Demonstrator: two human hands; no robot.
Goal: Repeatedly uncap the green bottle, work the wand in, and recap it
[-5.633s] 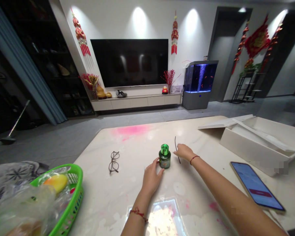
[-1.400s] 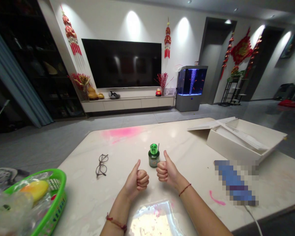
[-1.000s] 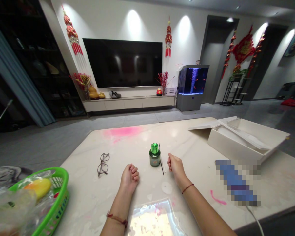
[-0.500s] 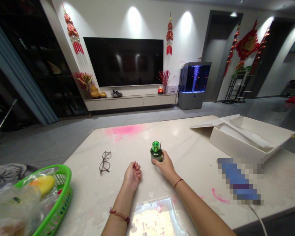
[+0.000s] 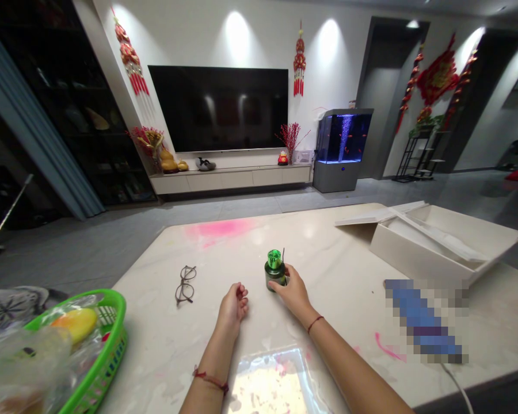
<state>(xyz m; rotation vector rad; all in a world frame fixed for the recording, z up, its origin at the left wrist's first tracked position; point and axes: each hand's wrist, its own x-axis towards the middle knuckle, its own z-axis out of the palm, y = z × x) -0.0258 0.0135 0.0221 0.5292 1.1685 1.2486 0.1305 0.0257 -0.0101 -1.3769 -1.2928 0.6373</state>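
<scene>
A small dark green bottle with a shiny green cap (image 5: 275,270) stands upright on the pale table (image 5: 155,356). My right hand (image 5: 294,292) is wrapped round the bottle's right side, thumb at the front, the other fingers mostly hidden behind it. To the left of the bottle, my left hand (image 5: 234,305) rests on its side on the table, fingers loosely curled in, with nothing visible in them. A pair of thin-framed glasses (image 5: 185,286) lies further left.
At the left edge is a green basket (image 5: 120,322) with fruit and plastic bags. An open white box (image 5: 423,256) sits at the back right. A blurred-out blue object (image 5: 423,319) with a white cable lies at the right. Light reflects off the table in front.
The view has shifted very slightly. My left hand's fingers look a little looser; my right hand stays at the bottle.
</scene>
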